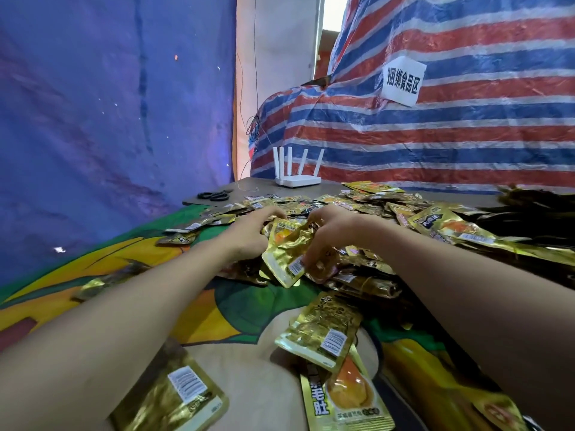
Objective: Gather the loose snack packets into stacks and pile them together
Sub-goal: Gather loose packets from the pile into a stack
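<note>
Lying short of the grip, closest to the person, are three loose gold packets. The left packet (169, 396) sits under the left forearm, barcode up. On the right side, the upper packet (320, 332) (barcode up) overlaps the lower packet (342, 396), which shows its printed front. All three have their long axes running roughly near to far. They rest on a patterned cloth (230, 306) of green, yellow and orange.

Both hands meet on a held stack (286, 259) of gold packets. The left hand (249, 237) curls its fingers over the far end and the right hand (329, 234) clasps the right edge, so the grip is closed on the stack from both sides. The stack's long axis points away from the person and is tilted up off the cloth, with the barcode end nearest and the orange-window end farthest.

Beyond the grip and to its right spreads the heap of loose packets (357, 202), lying at all angles. Farther off, left of the grip, black scissors (214, 195) lie on the bare brown surface (249, 183). Straight beyond stands a white router (297, 180), antennas upright. A blue tarp (109, 104) hangs at the left, and a striped tarp (435, 135) (red, white, blue) with a paper label (403, 80) closes the back.
</note>
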`<state>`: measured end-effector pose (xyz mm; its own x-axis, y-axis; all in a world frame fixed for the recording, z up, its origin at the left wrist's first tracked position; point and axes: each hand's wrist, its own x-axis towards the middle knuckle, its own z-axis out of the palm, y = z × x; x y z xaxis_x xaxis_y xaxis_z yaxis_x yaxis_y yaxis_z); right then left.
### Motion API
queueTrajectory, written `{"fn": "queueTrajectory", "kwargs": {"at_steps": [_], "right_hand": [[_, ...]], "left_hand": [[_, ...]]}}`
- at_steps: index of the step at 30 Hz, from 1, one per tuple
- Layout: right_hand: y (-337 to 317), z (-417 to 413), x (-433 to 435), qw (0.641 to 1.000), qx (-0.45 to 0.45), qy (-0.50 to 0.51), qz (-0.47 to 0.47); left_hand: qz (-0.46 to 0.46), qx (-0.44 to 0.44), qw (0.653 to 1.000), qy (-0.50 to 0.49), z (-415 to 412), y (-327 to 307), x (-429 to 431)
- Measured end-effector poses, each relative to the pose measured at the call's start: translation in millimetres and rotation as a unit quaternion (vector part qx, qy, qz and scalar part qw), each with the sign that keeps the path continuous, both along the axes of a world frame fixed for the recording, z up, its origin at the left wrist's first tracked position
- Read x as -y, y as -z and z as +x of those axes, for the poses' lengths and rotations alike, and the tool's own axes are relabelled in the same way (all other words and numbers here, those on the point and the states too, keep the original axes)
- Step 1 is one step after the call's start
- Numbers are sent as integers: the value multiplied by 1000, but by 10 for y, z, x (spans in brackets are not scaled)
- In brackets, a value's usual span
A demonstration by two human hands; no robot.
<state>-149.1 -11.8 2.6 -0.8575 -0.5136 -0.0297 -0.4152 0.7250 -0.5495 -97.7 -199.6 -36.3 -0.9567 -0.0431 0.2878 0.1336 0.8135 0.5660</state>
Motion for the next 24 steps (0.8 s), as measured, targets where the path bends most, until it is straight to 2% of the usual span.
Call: {"fn": "queueTrajectory", "kwargs": {"at_steps": [2,5,7,9,11,12,13,16,19,21,24], "right_hand": [[-2,55,-38,997,24,1,-66],[5,126,-96,980,81,9,-180],[8,200,-119,963,115,12,-242],[0,307,-131,950,139,12,-281],[-10,407,-151,933,159,17,-324],[-12,451,-169,920,171,21,-351],[-9,495,-195,905,185,30,-381],[17,619,-286,859,214,65,-460],[34,765,-379,836,222,76,-496],[43,852,-450,822,230,91,-514],[52,981,-587,800,254,92,-535]], "left_hand": [[105,-18,994,8,55,-54,-4],[306,7,952,14,207,-165,-58],[429,16,903,35,321,-221,-90],[538,6,839,72,420,-240,-127],[616,-3,780,109,504,-251,-185],[628,-6,769,119,542,-252,-224],[622,-3,774,121,580,-256,-273],[578,-5,807,122,681,-255,-437],[575,-6,809,123,766,-228,-613],[577,-9,812,89,828,-227,-726],[612,-27,789,59,899,-240,-864]]}}
